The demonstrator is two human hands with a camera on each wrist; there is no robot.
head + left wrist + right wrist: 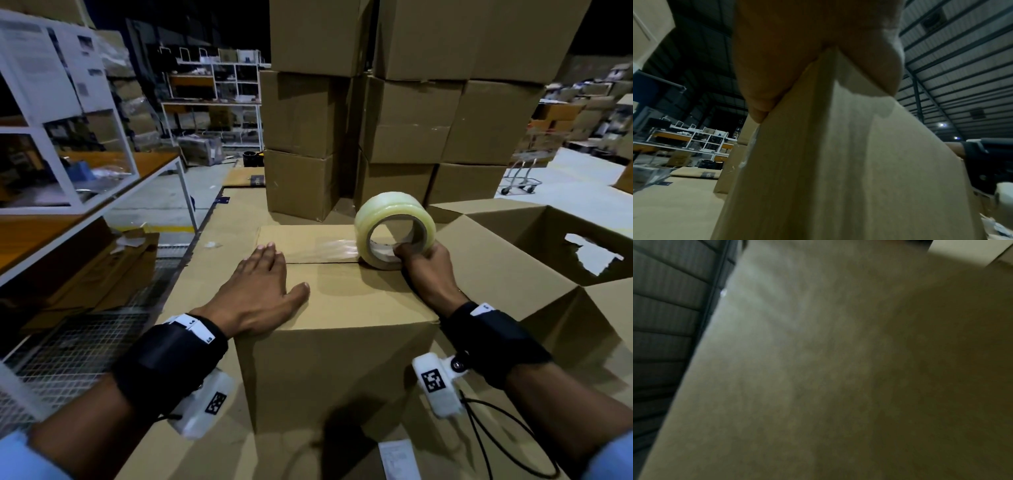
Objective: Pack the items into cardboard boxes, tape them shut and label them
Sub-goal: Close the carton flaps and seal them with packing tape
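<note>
A closed cardboard box (342, 308) stands in front of me, its top flaps meeting in a seam. My left hand (260, 291) lies flat on the box top, fingers straight, pressing down by the seam. My right hand (428, 263) grips a roll of clear tape (394, 236), fingers hooked through its core, at the right end of the seam. A strip of clear tape (329, 248) runs from the roll leftward along the top. In the left wrist view the palm (797, 56) rests on the box edge (838, 146). The right wrist view shows only blurred cardboard (838, 369).
An open box (548, 253) with a torn hole in its wall stands to the right. Stacked cardboard boxes (394, 120) rise behind. A white-framed table (102, 192) and shelves stand at left, with flattened cardboard (85, 284) below. A paper sheet (399, 459) lies near my right forearm.
</note>
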